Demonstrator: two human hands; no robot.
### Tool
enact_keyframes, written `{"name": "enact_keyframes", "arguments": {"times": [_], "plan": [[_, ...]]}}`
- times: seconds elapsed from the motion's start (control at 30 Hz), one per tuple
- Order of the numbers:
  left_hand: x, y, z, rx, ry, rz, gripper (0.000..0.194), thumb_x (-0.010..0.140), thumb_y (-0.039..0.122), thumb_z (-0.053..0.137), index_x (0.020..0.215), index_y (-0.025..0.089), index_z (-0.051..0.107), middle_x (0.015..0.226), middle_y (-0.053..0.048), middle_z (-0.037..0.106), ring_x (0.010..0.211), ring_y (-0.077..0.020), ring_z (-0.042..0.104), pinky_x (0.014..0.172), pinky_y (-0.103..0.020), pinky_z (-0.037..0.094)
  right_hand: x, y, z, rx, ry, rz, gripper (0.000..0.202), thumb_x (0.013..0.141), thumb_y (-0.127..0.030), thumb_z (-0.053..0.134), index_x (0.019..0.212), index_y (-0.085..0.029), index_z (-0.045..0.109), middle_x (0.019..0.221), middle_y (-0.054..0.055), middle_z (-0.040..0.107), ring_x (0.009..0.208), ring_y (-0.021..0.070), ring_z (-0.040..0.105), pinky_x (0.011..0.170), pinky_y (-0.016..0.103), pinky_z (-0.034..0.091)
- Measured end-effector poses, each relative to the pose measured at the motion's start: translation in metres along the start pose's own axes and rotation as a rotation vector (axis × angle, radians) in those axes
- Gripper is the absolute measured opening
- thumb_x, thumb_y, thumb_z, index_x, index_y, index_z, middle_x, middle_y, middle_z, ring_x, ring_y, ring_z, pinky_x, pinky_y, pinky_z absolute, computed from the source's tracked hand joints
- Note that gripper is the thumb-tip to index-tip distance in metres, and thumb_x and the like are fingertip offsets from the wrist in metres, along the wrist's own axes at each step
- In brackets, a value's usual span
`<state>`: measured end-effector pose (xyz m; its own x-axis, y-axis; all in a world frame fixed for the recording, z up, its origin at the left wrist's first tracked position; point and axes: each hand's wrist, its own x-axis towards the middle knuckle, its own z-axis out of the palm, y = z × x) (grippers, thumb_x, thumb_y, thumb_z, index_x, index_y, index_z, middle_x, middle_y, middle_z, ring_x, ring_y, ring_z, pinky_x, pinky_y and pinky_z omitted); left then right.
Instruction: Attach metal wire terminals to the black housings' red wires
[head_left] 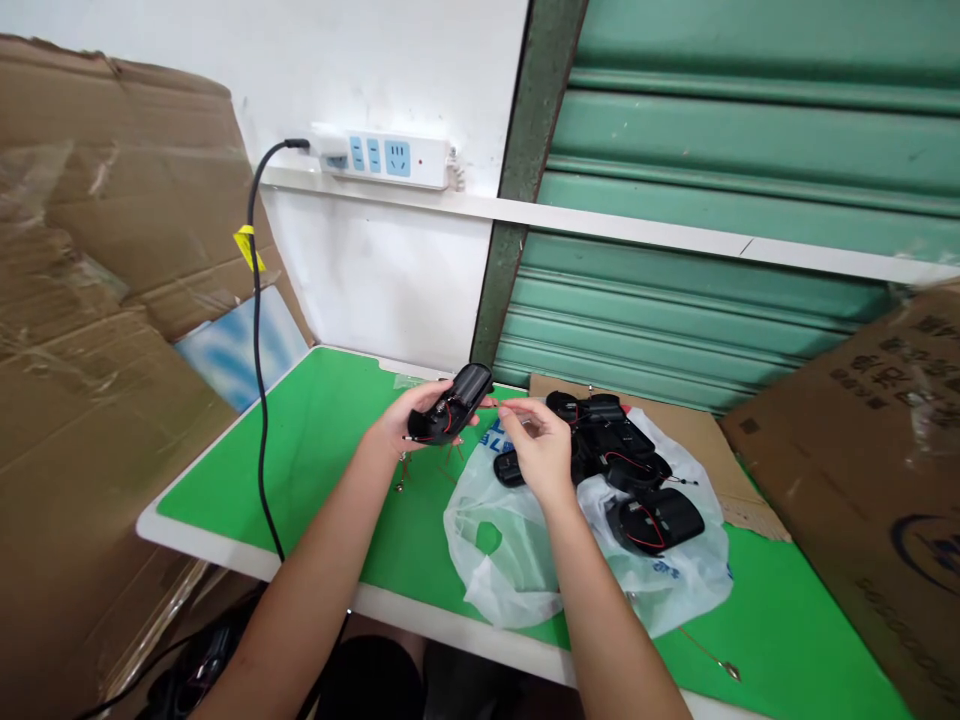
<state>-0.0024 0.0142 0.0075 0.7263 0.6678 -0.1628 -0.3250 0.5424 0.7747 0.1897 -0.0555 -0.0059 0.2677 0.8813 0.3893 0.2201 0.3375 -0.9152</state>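
My left hand is closed around a black plastic housing with a red wire running inside it. The housing is tilted, held above the green tabletop. Just to its right, my right hand has thumb and forefinger pinched together near a thin reddish strand; what sits between the fingertips is too small to tell. Beyond and beside my right hand, several similar black housings with red wires lie piled on a white plastic bag.
Tall cardboard stands at the left, and a printed carton at the right. From a wall power strip a black cable hangs across the table's left side. A thin strand with a small metal end lies near the front edge.
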Motion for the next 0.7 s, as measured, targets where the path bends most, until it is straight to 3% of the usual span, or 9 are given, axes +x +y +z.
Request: {"name": "enact_keyframes", "arguments": {"times": [0.27,0.5,0.7], "plan": [[0.0073,-0.0049,-0.0028,0.003,-0.009,-0.038,0.050,0.097,0.031,0.042,0.139,0.008,0.056,0.122,-0.020,0.072,0.077,-0.0207,0.074,0.051,-0.026,0.057,-0.0016,-0.0039,-0.0048,-0.208,-0.009,-0.181,0.016,0.089,-0.033,0.065,0.088,-0.020,0.074,0.087,0.005,0.073,0.068,0.0146,0.061,0.063,0.027,0.049],[0.0087,-0.0039,-0.0053,-0.022,0.040,-0.097,0.048,0.098,0.033,0.042,0.132,0.006,0.062,0.109,-0.019,0.075,0.075,-0.0191,0.072,0.051,-0.024,0.056,-0.0022,-0.0040,-0.0062,-0.199,-0.047,-0.169,0.014,0.087,-0.032,0.069,0.091,-0.020,0.074,0.086,0.004,0.072,0.068,0.0140,0.061,0.061,0.026,0.049],[0.0078,-0.0026,-0.0065,-0.042,0.032,-0.116,0.047,0.093,0.035,0.050,0.126,0.006,0.065,0.102,-0.018,0.076,0.074,-0.0191,0.071,0.052,-0.024,0.054,-0.0020,-0.0072,-0.0082,-0.240,-0.011,-0.242,0.014,0.090,-0.032,0.066,0.087,-0.020,0.075,0.083,0.004,0.070,0.068,0.0138,0.061,0.061,0.026,0.047]]}}
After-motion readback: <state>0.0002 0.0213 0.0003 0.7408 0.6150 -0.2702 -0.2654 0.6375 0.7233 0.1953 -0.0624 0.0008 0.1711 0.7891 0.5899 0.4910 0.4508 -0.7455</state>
